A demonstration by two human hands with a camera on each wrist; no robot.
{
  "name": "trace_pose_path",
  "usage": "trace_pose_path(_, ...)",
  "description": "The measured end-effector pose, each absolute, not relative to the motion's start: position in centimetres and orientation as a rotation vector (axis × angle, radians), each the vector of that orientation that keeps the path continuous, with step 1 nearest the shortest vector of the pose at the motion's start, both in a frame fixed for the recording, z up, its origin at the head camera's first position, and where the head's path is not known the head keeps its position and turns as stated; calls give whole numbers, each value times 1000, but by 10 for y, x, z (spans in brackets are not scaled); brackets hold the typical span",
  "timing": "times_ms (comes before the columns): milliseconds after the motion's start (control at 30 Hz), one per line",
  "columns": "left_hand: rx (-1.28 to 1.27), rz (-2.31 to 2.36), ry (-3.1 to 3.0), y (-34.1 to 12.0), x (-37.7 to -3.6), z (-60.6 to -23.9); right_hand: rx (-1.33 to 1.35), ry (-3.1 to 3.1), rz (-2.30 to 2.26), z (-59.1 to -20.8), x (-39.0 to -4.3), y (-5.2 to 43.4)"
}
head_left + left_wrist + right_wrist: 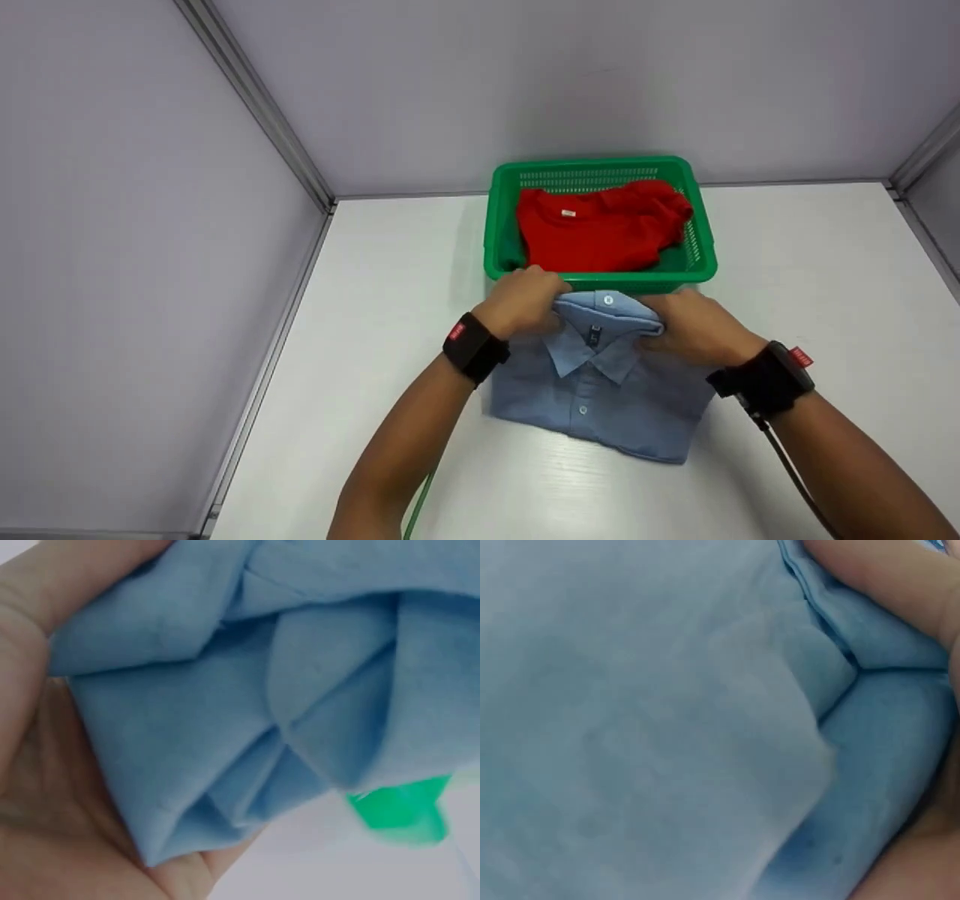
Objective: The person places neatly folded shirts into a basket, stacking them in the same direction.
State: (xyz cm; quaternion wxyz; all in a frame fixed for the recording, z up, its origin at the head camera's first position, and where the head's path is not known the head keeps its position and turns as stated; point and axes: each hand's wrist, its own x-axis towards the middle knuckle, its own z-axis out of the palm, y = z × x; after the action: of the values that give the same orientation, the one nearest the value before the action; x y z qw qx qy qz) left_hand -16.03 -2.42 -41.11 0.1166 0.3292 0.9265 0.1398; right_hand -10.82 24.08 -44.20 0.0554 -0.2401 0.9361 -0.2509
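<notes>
On the white table (787, 300), near the middle, lies a folded blue shirt (600, 397). Its collar end sits just beside the near wall of a green basket (499, 225). The person's left hand (521, 300) is curled around the left side of the collar end. From the left wrist view, the folded blue cloth fills that palm and the fingers (90, 577) wrap over its top. The right hand (694, 326) holds the right side of the collar end, fingers bent over the cloth. From the right wrist view, only a finger (885, 577) on the blue folds shows, so I cannot tell how tight that hold is. A red shirt (600, 225) lies inside the basket, which stands toward the far edge of the table. Each wrist wears a black band (474, 349).
</notes>
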Motion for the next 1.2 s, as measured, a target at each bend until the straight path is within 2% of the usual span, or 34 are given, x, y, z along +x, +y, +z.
trace_pose_path(267, 1034, 450, 2797, -26, -160, -363, -754, 2927, -686, -393, -111, 245)
trace_pose_path(667, 1093, 445, 2852, -30, -165, -324, -715, 3024, -598, -354, -115, 247)
trace_pose_path(1033, 1061, 516, 2781, -31, -210, -290, -636, 3036, -476, -315, -158, 243)
trace_pose_path(1200, 969, 518, 2770, -28, -229, -292, -628, 3034, -476, -318, -182, 238)
